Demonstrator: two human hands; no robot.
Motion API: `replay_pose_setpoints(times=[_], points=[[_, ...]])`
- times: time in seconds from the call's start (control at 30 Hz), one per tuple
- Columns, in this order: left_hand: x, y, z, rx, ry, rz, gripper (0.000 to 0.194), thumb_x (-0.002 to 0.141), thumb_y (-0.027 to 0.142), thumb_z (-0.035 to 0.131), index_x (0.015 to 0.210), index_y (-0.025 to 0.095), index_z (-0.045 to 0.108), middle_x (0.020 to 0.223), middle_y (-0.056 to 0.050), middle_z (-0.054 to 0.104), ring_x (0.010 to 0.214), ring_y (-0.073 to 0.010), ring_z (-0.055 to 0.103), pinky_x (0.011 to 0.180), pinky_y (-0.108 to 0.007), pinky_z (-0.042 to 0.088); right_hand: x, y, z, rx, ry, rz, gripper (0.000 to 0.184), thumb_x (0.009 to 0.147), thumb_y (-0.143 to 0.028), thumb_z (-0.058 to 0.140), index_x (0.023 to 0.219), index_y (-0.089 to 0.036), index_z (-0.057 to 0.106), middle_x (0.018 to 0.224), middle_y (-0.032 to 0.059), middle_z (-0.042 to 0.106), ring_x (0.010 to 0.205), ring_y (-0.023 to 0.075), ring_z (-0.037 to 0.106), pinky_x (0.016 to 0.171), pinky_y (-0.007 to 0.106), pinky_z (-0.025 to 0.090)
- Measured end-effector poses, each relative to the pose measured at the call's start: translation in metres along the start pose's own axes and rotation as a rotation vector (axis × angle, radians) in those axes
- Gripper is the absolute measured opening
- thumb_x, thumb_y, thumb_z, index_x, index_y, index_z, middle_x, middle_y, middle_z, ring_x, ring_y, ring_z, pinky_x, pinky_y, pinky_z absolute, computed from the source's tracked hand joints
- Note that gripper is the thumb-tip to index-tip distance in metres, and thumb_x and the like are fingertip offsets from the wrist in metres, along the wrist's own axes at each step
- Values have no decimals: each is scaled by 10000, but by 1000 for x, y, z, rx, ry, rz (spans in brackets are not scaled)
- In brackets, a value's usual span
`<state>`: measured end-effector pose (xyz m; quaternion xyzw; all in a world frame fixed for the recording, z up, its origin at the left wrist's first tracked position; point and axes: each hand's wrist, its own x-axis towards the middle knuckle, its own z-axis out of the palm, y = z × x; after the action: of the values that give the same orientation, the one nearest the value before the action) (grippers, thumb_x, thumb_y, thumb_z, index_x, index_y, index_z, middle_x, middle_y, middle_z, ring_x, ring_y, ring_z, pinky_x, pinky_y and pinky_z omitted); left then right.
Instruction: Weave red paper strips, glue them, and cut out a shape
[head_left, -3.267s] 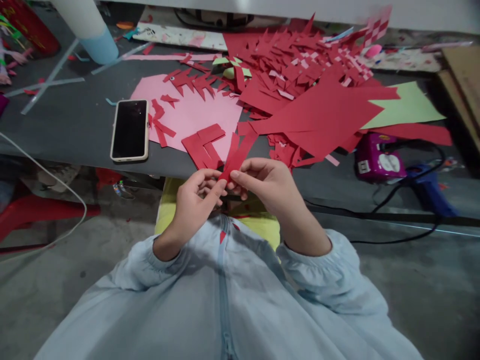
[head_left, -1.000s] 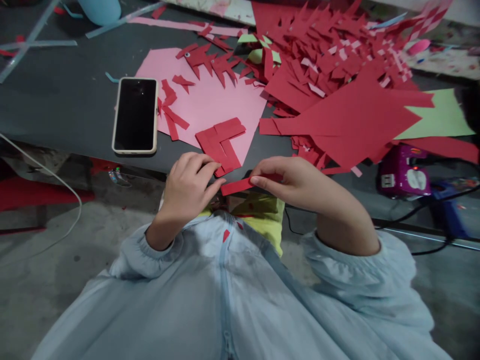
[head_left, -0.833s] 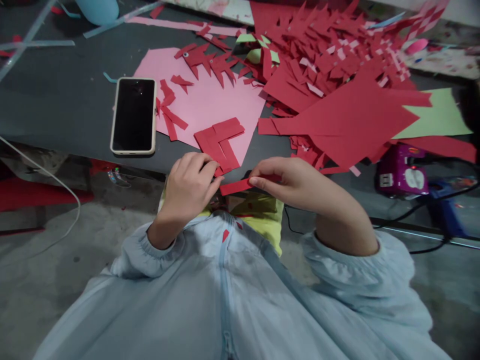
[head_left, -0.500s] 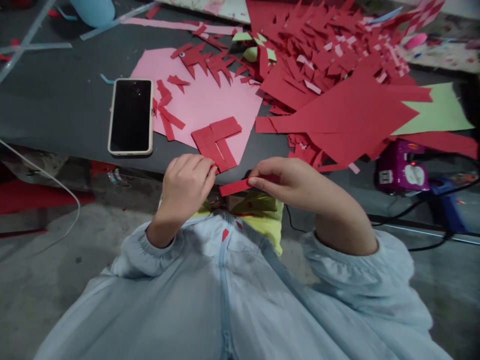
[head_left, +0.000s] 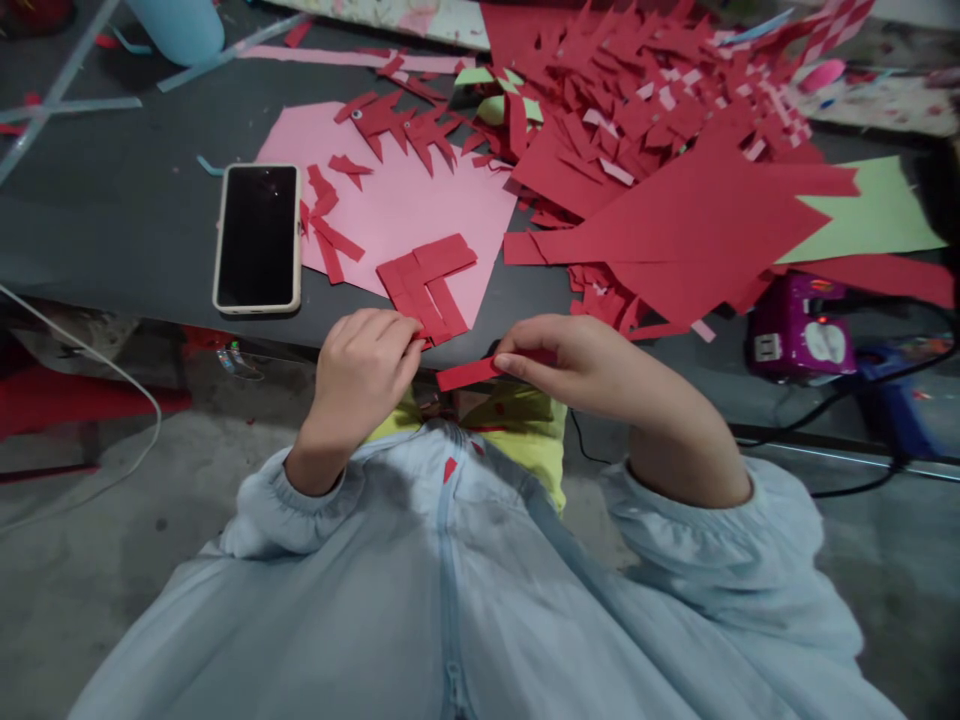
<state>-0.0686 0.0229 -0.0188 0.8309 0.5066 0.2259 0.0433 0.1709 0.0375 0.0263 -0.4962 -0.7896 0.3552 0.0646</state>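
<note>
My right hand [head_left: 559, 350] pinches a flat red paper strip [head_left: 466, 374] between thumb and fingers, its free end pointing left beyond the table's front edge. At the lower left corner of a folded, interlaced red paper piece [head_left: 424, 278], my left hand [head_left: 367, 355] is closed, its fingertips gripping that corner. This piece has two arms set at an angle and lies partly over a pink paper sheet [head_left: 390, 200]. A gap separates the strip from the piece. My left thumb is mostly hidden.
A phone [head_left: 258, 238] lies left of the pink sheet. Red paper cutouts [head_left: 409, 125], one with a small eye, rest on it. To the right are large red paper [head_left: 675, 235], green paper [head_left: 870, 215] and a purple plug adapter [head_left: 799, 330] with a black cable. A blue cup [head_left: 180, 30] stands at back left.
The view has shifted slightly, moving the table items a little left. My left hand has moved slightly left and down along the interlaced piece's corner; my right hand keeps the same pinch.
</note>
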Motion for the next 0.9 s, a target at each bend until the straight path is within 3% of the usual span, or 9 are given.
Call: replay_pose_setpoints(times=[0.47,0.9], points=[[5,-2,-2,81,-36,82,169,939,234,545,998,172,690,963,-89,702,925,-248,613,796,-375,456,3,-4,-5,14,19,3,272,897,-366,520,693,-202,594,613,11,594,558,138,503,563,278,370],[7,-2,-4,126,-57,144,179,949,242,541,980,163,699,963,-90,686,905,-247,594,755,-369,441,0,-1,-4,1,5,-4,249,899,-362,522,778,-190,655,683,38,663,617,157,577,586,282,388]])
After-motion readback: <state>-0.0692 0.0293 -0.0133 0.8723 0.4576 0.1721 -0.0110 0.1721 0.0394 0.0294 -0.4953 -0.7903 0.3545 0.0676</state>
